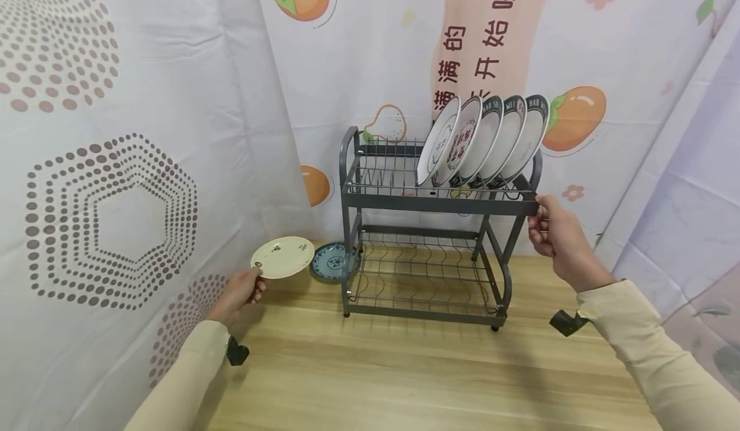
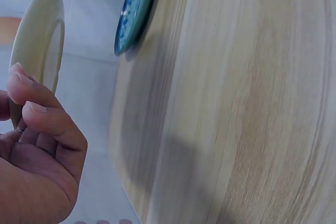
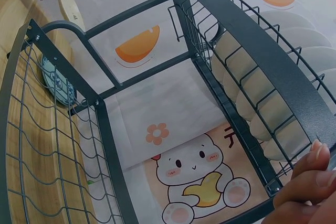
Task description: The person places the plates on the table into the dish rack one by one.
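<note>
My left hand [image 1: 238,295] pinches the near-left rim of a cream plate [image 1: 283,257] and holds it above the table. In the left wrist view the plate [image 2: 39,38] appears nearly edge-on, with thumb and fingers on its rim. A blue-patterned plate [image 1: 334,262] lies on the table beside the dish rack's left leg. My right hand [image 1: 557,241] grips the upper right front corner of the dark two-tier dish rack [image 1: 439,203]. The right wrist view has its fingertips [image 3: 316,153] against the rack's frame. Several white plates [image 1: 482,142] stand tilted in the right half of the upper tier.
The lower tier [image 1: 424,277] is a wavy wire shelf with nothing on it. Wire slots [image 1: 378,167] show on the upper tier's left half. A printed curtain [image 1: 370,52] hangs behind the rack and along the left side. The wooden table [image 1: 399,373] extends in front.
</note>
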`<action>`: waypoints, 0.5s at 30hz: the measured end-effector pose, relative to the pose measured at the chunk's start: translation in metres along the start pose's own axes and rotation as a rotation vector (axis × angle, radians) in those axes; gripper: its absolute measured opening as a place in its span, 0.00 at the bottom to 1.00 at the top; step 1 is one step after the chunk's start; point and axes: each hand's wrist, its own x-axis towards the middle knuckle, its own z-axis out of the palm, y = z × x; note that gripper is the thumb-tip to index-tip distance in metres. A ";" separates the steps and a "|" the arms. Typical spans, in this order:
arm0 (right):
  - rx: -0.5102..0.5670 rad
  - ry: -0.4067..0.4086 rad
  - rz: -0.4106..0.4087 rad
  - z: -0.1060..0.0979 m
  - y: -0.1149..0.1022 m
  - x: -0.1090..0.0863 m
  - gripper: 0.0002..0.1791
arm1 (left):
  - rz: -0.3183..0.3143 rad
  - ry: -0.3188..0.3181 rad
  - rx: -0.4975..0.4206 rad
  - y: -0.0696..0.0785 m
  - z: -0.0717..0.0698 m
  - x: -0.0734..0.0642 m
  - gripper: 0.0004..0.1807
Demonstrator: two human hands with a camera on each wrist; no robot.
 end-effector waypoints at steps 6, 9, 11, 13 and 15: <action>0.004 -0.001 -0.002 0.000 -0.001 -0.001 0.23 | 0.021 -0.014 -0.003 0.006 0.003 -0.006 0.17; 0.000 0.002 0.002 0.000 0.000 -0.001 0.23 | 0.035 -0.026 -0.003 0.005 0.004 -0.009 0.17; -0.002 0.003 0.002 0.000 0.000 0.000 0.24 | 0.045 -0.033 0.003 0.005 0.004 -0.011 0.17; -0.005 0.002 -0.001 -0.001 0.001 0.000 0.24 | 0.056 -0.037 0.007 0.005 0.004 -0.014 0.17; -0.009 0.001 -0.005 -0.001 0.001 0.000 0.24 | 0.067 -0.045 0.012 0.007 0.004 -0.017 0.17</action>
